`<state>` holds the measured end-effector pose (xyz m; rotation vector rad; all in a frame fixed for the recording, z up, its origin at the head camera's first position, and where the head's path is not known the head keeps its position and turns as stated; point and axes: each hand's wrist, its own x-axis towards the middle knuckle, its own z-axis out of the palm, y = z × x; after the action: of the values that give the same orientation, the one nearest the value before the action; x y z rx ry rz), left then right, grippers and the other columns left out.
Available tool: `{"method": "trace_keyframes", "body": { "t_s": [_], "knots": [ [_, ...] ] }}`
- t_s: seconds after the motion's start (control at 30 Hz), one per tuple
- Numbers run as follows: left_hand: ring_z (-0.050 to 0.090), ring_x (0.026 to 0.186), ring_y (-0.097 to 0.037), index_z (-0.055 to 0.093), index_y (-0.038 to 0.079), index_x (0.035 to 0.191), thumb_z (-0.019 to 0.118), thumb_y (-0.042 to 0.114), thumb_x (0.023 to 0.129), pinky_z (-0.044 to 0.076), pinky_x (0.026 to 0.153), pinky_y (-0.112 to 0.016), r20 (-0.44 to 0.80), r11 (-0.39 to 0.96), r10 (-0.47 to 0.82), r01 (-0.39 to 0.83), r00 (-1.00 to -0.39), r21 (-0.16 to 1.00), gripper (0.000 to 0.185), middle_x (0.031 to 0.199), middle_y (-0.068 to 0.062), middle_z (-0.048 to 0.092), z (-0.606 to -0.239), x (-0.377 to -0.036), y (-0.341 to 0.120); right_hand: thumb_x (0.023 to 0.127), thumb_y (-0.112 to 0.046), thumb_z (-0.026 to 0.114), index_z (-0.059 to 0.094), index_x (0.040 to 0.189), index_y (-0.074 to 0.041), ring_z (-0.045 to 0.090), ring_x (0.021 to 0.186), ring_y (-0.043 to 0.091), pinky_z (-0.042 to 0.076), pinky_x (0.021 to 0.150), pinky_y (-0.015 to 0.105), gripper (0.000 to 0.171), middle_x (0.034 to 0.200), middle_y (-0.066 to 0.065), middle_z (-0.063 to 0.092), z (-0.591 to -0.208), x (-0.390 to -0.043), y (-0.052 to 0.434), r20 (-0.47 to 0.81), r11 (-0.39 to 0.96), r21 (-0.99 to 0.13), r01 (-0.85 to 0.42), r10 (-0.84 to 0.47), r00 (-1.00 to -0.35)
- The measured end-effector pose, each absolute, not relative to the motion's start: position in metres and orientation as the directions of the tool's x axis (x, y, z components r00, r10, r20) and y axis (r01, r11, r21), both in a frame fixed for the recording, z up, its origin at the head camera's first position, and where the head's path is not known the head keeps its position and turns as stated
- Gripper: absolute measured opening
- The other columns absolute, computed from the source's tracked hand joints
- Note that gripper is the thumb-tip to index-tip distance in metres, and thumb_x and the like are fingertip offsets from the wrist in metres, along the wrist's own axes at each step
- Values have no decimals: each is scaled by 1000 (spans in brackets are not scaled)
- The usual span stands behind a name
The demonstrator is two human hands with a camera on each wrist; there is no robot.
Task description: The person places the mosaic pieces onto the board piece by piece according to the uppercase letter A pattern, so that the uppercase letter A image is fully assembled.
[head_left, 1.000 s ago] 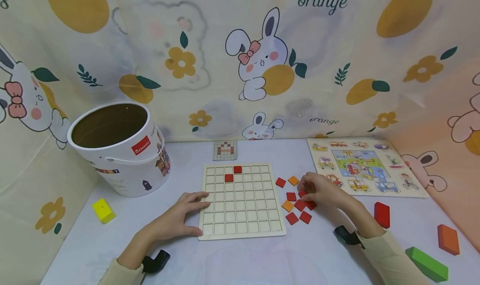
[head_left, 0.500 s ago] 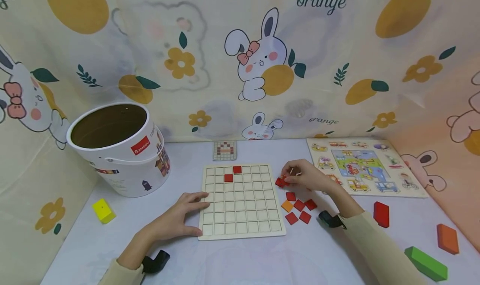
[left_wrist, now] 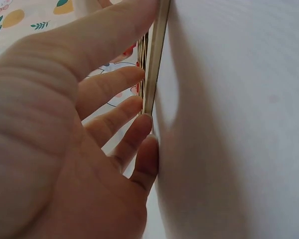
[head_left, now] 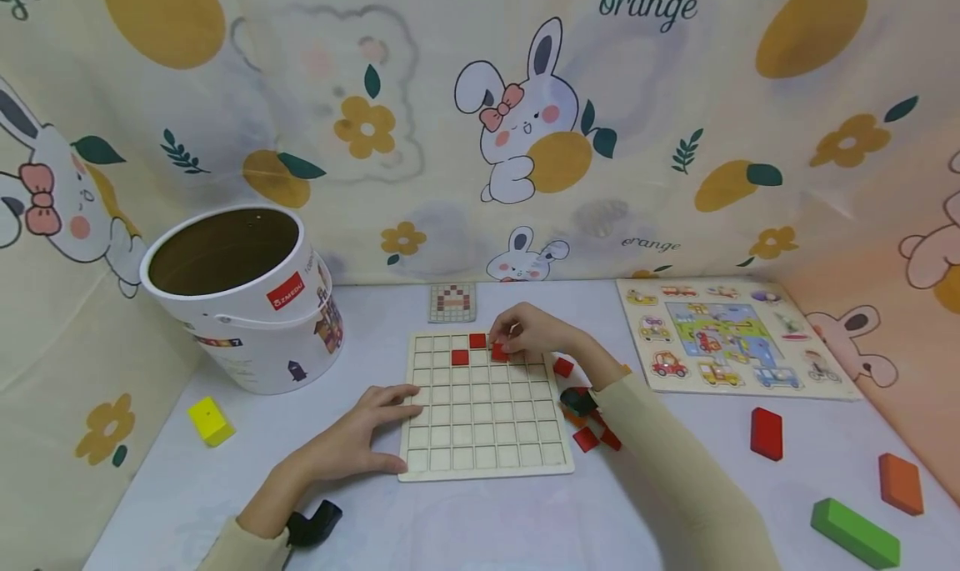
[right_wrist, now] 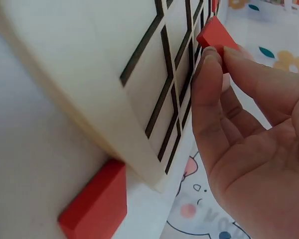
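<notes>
right hand (head_left: 528, 333) has carried a flat red square tile (head_left: 499, 352) onto the grid board (head_left: 486, 463).

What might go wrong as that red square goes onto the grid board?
The right hand pinches the red tile by its edges over the grid board; it could land askew across two cells. The sleeve lies over the loose tiles beside the board and might scatter them. The left hand only rests flat against the board's edge, so a hard push could still shift it.
</notes>
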<state>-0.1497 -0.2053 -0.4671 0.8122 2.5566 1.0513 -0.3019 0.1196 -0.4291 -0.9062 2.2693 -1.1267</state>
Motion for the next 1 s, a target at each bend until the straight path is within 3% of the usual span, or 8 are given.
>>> {"method": "trace_keyframes", "body": {
  "t_s": [0.43, 0.67, 1.0],
  "knots": [
    [28, 142, -29, 57, 12, 141, 85, 41, 76, 29, 113, -58, -43, 587, 576, 377, -816, 717, 78, 158, -1, 34, -465, -149, -204, 84, 8, 70, 74, 92, 2, 54, 73, 15, 48, 67, 25, 10, 76, 4, 63, -434, -298, 113, -99, 518, -764, -384, -683, -724],
    [28, 141, -29, 57, 11, 141, 85, 41, 75, 29, 113, -58, -42, 586, 577, 378, -815, 717, 77, 158, -1, 34, -465, -148, -204, 86, 4, 70, 72, 100, 0, 55, 72, 19, 50, 69, 29, 15, 81, 5, 63, -426, -291, 118, -61, 552, -711, -434, -664, -745],
    [30, 140, -28, 57, 11, 141, 84, 42, 75, 30, 112, -58, -38, 581, 581, 382, -813, 718, 78, 157, -2, 35, -464, -148, -204, 86, 2, 70, 68, 111, 5, 61, 93, 28, 54, 76, 30, 25, 101, 16, 66, -422, -277, 181, -41, 547, -748, -377, -605, -795]
  ]
}}
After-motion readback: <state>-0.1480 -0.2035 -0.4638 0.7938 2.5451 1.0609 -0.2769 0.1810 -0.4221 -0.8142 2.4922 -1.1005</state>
